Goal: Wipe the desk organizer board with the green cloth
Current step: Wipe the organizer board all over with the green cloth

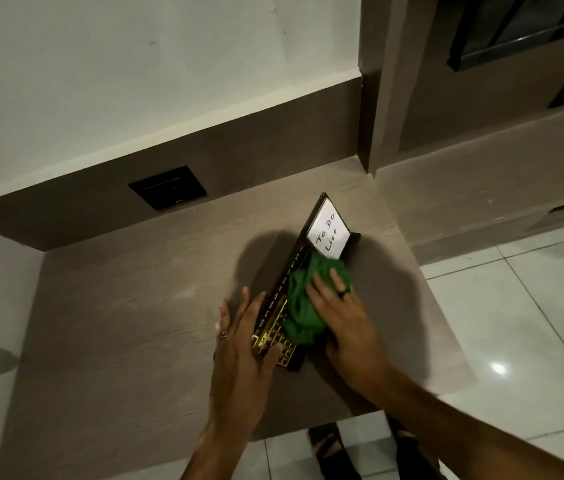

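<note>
A dark desk organizer board (315, 216) stands tilted on the wooden desk (135, 306). It carries a white "To Do List" panel (328, 234), a strip of month names and a gold calendar grid (279, 344). A crumpled green cloth (303, 306) lies against the board's middle. My right hand (343, 317) presses flat on the cloth, fingers spread, a dark ring on one finger. My left hand (242, 344) grips the board's left edge near its lower end, thumb over the gold grid.
A black wall socket plate (168, 187) sits in the brown backsplash behind the desk. The desk's right edge drops to a glossy white tiled floor (516, 341). A wall column (377, 98) rises at the desk's far right corner. Sandalled feet (332, 448) show below the front edge.
</note>
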